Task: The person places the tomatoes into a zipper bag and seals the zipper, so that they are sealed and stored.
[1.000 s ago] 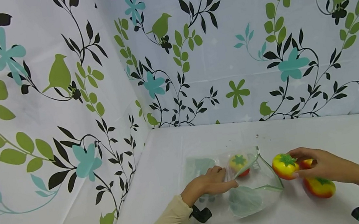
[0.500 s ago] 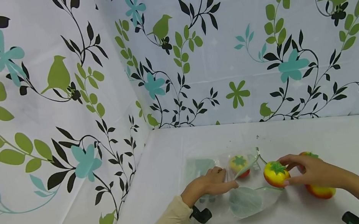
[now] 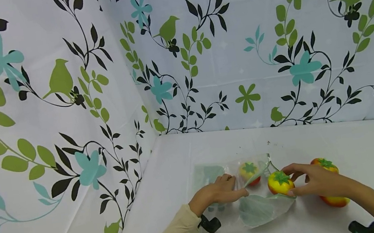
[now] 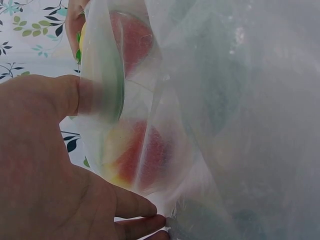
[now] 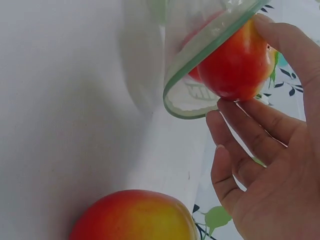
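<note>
A clear plastic zip bag (image 3: 255,210) with green markings and a green-edged mouth lies on the white table. One red-and-yellow toy tomato (image 3: 249,171) with a green leafy top is inside it. My left hand (image 3: 218,190) rests on the bag; in the left wrist view its thumb (image 4: 65,92) lies behind the film at the mouth and its fingertips touch the plastic. My right hand (image 3: 312,180) holds a second toy tomato (image 3: 280,183) between thumb and fingertips. In the right wrist view that tomato (image 5: 237,62) is partly within the bag's mouth (image 5: 172,97).
Two more toy tomatoes stand on the table right of the bag: a farther one (image 3: 324,163) and a nearer one (image 3: 335,201), both partly behind my right hand. A leaf-and-bird patterned curtain (image 3: 234,45) rises behind and at the left of the table.
My right hand has carried its tomato leftward, from beside the bag into its mouth. More of the farther loose tomato shows now. The left hand has stayed in place.
</note>
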Available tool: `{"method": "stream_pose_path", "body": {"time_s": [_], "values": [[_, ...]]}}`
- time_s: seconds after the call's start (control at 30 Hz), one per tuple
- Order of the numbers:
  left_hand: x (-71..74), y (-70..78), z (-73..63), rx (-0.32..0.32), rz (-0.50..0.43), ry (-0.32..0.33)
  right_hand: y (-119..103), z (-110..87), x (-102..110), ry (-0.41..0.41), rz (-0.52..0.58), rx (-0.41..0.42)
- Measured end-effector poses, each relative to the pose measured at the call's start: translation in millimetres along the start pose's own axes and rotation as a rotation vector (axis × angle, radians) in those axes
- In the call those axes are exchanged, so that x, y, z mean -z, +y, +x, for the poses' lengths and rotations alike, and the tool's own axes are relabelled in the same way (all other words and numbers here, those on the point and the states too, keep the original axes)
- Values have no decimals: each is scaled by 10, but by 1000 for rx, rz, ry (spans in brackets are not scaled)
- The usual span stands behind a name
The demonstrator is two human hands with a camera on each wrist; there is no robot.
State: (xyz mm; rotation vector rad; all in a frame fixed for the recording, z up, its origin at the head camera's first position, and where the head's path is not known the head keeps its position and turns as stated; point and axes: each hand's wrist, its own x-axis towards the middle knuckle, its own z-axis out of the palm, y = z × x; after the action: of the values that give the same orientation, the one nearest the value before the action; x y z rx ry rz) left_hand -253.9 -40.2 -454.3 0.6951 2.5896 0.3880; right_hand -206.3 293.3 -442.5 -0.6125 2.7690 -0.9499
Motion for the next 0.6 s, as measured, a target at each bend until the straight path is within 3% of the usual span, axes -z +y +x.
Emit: {"method": "stream_pose_path", "body": {"time_s": [0.6], "values": [[5,-31,-13,-9,-6,-3,2,79,13,-55,54,10]]}}
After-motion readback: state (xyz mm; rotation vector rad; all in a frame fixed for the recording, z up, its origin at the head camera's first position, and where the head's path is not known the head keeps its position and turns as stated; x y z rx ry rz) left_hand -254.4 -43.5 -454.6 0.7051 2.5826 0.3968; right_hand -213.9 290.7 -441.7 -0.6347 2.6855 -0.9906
